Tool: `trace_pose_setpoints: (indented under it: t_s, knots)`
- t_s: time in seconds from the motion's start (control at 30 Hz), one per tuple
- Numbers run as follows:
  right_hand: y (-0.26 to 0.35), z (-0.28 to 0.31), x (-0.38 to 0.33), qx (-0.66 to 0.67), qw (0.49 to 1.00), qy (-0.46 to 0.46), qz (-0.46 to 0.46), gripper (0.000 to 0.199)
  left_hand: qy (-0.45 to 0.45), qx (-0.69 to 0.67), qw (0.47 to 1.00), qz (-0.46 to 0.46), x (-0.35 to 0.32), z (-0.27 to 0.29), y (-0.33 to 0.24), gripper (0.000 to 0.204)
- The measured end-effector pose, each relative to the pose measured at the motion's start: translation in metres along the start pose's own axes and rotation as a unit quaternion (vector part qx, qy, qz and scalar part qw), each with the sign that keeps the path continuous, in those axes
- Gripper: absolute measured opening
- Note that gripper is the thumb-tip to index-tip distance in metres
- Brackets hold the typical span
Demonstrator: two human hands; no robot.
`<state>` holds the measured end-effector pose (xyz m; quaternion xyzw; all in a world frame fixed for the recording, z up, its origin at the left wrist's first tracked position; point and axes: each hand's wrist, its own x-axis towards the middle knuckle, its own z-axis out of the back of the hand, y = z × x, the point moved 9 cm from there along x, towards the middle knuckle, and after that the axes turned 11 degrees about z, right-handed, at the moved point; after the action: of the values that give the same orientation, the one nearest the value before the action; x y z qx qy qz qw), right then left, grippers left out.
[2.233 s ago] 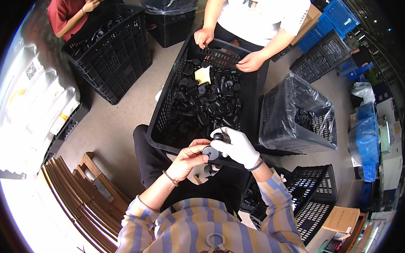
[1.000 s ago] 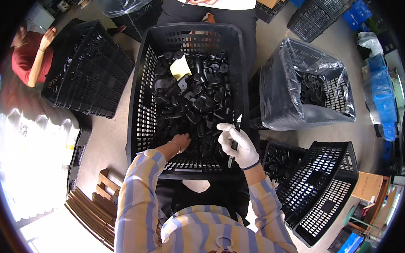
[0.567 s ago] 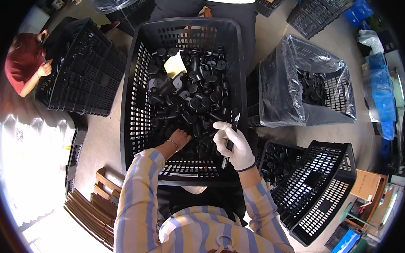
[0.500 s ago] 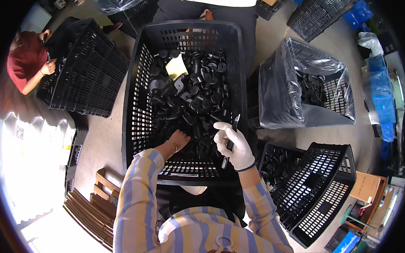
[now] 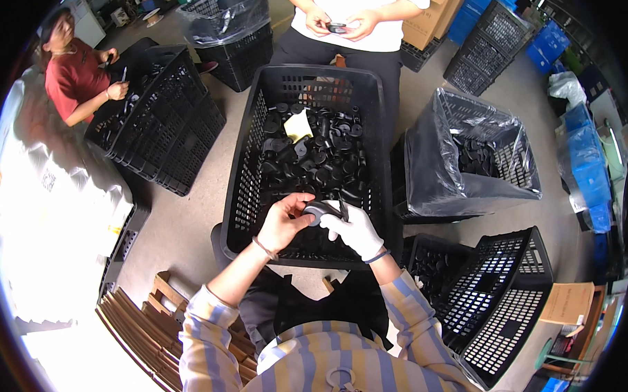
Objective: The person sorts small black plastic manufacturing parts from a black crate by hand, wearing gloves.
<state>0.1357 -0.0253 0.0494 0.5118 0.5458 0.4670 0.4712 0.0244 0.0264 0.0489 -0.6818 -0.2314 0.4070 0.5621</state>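
Note:
My left hand [image 5: 285,219], bare with a bracelet at the wrist, pinches a rounded black plastic part [image 5: 318,210] above the near end of a large black crate [image 5: 237,186]. My right hand [image 5: 356,230], in a white glove, is closed on a slim dark utility knife [image 5: 343,209] and meets the right side of the part. Its blade is hard to make out here. Below both hands, the crate holds many loose black plastic parts [image 5: 322,155], with a crumpled pale yellow paper [image 5: 298,127] lying on them.
Across the crate a person's hands [image 5: 342,24] hold a dark part. Another person in a red shirt [image 5: 75,77] works at a left crate [image 5: 167,135]. At right stand a plastic-lined crate [image 5: 432,165] and a tilted crate [image 5: 511,306]. Cardboard sheets [image 5: 133,335] stand at lower left.
My left hand has come up out of the pile with a black part. My right hand has brought the knife over to it. The view has shifted, showing more of both other people.

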Motion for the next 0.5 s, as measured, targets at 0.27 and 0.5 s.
trace_pose_setpoints:
  t_s: [0.27, 0.5]
  knots:
    - [0.047, -0.022, -0.019, -0.015, 1.0, -0.006, -0.011, 0.028, -0.023, -0.275, 0.96, -0.039, -0.068, 0.002, -0.005, 0.025]
    - [0.061, -0.038, -0.029, -0.029, 0.999, 0.017, -0.003, 0.029, -0.014, -0.298, 0.952, -0.073, -0.079, -0.002, -0.01, 0.02]
